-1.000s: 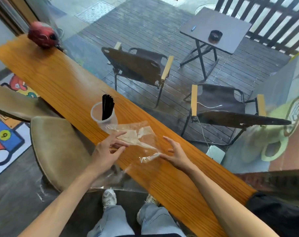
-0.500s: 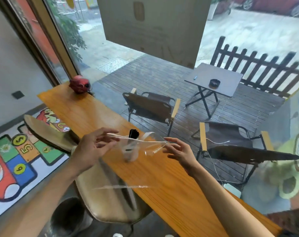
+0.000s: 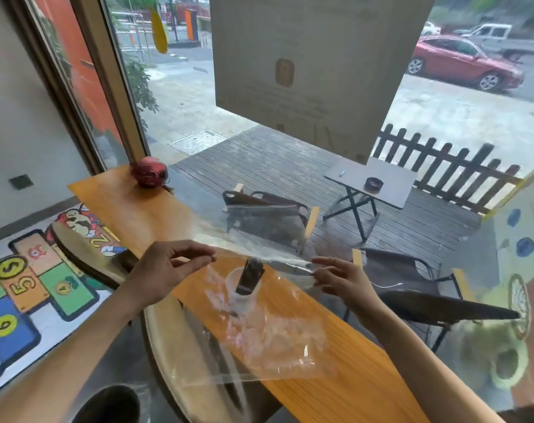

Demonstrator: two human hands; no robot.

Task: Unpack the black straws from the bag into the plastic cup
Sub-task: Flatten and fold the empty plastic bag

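**Clear bag held up in front of the filled cup**

Both hands are holding the transparent bag (image 3: 268, 340) up at the centre of the frame. The left hand (image 3: 165, 267) is pinching its top edge between thumb and fingertips; the right hand (image 3: 342, 277) is pinching the opposite end, with the other fingers spread loosely. The bag is hanging down toward the lower middle of the frame, over the wooden counter (image 3: 143, 215). Behind the film, the plastic cup (image 3: 242, 293) is standing on the counter, with the black straws (image 3: 249, 276) leaning inside it. A red round object (image 3: 149, 172) is sitting at the counter's far end, upper left.
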